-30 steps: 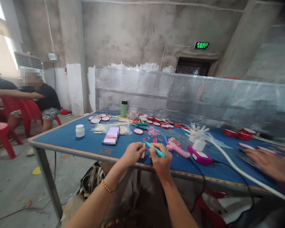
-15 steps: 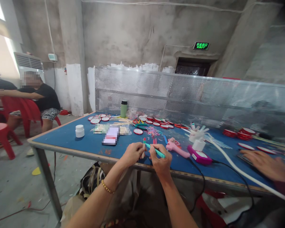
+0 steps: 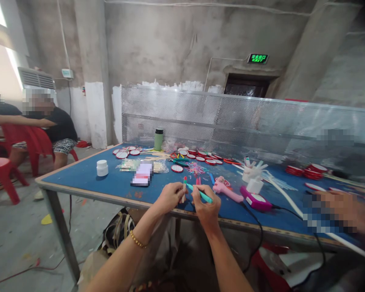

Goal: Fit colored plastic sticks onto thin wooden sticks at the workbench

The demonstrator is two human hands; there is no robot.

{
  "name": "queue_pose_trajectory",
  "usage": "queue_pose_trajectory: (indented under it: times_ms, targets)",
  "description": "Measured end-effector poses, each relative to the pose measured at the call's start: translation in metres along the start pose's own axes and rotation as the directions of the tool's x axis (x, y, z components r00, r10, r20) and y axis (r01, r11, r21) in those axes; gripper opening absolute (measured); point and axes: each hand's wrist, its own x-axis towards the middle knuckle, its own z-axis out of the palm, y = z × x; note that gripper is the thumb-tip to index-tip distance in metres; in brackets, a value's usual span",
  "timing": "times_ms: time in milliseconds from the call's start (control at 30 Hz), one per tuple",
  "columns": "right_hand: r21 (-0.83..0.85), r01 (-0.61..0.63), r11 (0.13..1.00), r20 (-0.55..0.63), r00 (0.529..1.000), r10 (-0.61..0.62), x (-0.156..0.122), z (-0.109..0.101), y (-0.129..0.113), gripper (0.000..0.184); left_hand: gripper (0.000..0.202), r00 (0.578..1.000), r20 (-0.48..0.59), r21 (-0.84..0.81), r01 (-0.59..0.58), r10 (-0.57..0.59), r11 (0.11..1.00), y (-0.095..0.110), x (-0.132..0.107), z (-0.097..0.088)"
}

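My left hand (image 3: 169,197) is closed around a thin pale stick with a red tip (image 3: 184,187), held upright at the near edge of the blue table (image 3: 79,176). My right hand (image 3: 205,205) pinches a teal pen-like tool (image 3: 200,194), its tip pointed at the stick. Both hands touch each other over the table's front rim. A pink glue gun (image 3: 226,190) lies just right of my right hand.
Red-rimmed round discs (image 3: 182,155), a white jar (image 3: 102,167), a green bottle (image 3: 158,139), wooden sticks and a magenta device (image 3: 258,200) with a black cable lie on the table. A perforated metal screen (image 3: 231,117) backs it. Another person's hand rests at far right; people sit at left on red chairs.
My hands stay almost still; the teal tool shifts slightly. The other person's hand at the right has moved a little.
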Motion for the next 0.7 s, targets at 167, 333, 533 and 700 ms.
queue_pose_trajectory:
  times_ms: [167, 333, 533, 700]
  targets:
    - [-0.004, 0.035, 0.999, 0.001, 0.999, -0.035, 0.0027, 0.0001, -0.0028, 0.016, 0.027, 1.0, -0.003, -0.001, -0.001, 0.001, 1.0, 0.0, 0.0001, 0.0001]
    - [-0.019, 0.036, 0.999, -0.002, 0.999, -0.036, 0.0036, 0.0002, -0.0034, 0.016, 0.028, 1.0, -0.001, -0.004, 0.001, -0.001, 1.0, 0.0006, -0.0002, -0.0001]
    - [-0.009, 0.019, 1.0, -0.014, 1.0, -0.019, 0.0015, -0.0008, -0.0019, 0.016, 0.026, 1.0, 0.0, -0.001, 0.016, -0.016, 1.0, 0.0017, 0.0, -0.0002]
    - [0.003, 0.027, 1.0, 0.021, 0.999, -0.027, 0.0023, -0.0005, -0.0028, 0.016, 0.028, 1.0, 0.001, -0.001, 0.01, -0.01, 1.0, 0.004, -0.0007, -0.0006]
